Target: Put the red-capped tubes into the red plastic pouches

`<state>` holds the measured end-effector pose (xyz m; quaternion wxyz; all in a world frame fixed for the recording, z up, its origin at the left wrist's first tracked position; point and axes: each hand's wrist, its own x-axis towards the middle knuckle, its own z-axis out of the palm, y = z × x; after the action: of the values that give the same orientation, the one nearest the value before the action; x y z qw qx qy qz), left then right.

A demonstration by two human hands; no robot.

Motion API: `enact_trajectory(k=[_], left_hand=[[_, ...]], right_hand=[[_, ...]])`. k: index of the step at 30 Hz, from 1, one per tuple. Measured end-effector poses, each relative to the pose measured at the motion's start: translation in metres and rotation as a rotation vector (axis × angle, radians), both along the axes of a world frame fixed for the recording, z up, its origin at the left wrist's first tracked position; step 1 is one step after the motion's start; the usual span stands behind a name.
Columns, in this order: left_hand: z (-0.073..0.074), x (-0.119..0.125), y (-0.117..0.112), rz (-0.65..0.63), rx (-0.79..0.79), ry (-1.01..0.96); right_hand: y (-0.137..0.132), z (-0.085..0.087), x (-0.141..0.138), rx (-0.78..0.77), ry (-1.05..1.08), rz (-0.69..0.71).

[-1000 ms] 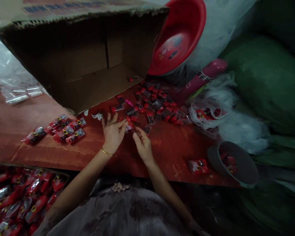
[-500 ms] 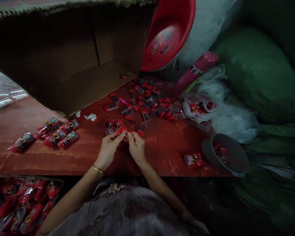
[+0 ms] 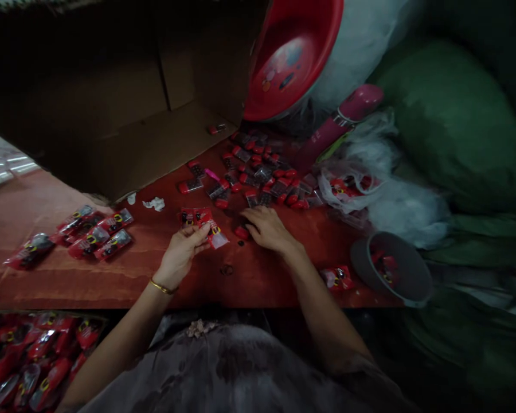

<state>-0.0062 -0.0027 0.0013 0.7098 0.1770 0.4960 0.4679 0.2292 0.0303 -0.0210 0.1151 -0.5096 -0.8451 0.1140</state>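
Observation:
My left hand, a gold bangle at its wrist, is closed, pinching a small red printed plastic packet between thumb and fingers. Other red packets lie just behind it on the table. Over to the right, my right hand reaches low over a small clear container with a red cap. Its fingers are stretched out and apart from the thumb; they hide most of that container, and a firm grip is not visible. Beyond the hands lies a heap of similar red-capped containers with dark contents.
A large open cardboard box stands at back left. Filled packets lie left; more fill a box below the table edge. A red basin, pink flask, plastic bag and grey tub are right.
My right hand has let go of the packet and moved right, over the red-capped container. My left hand keeps the packet, now held alone. The view has shifted slightly.

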Motion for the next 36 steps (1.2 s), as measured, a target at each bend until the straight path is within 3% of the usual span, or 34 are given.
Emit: enact_trajectory(k=[5, 10, 13, 17, 21, 31, 36], left_hand=[[-0.002, -0.004, -0.001, -0.004, -0.056, -0.038], [-0.002, -0.004, -0.003, -0.023, -0.052, -0.048], [-0.005, -0.001, -0.005, -0.049, -0.046, -0.029], [-0.008, 0.003, -0.007, -0.107, -0.028, 0.033], [-0.01, 0.003, -0.009, -0.132, 0.011, 0.088], [-0.001, 0.009, -0.013, -0.077, 0.048, 0.025], [-0.008, 0.019, -0.02, -0.048, 0.16, -0.005]], right_hand=[[-0.017, -0.013, 0.002, 0.014, -0.075, -0.021], [-0.05, -0.033, -0.004, 0.062, 0.145, -0.197], [-0.074, -0.028, -0.015, 0.006, 0.388, -0.275], [-0.097, -0.008, -0.033, -0.035, 0.598, -0.222], [-0.101, 0.0, -0.043, -0.01, 0.612, -0.218], [-0.099, -0.009, -0.058, -0.019, 0.646, -0.329], [-0.097, -0.009, -0.069, 0.028, 0.693, -0.397]])
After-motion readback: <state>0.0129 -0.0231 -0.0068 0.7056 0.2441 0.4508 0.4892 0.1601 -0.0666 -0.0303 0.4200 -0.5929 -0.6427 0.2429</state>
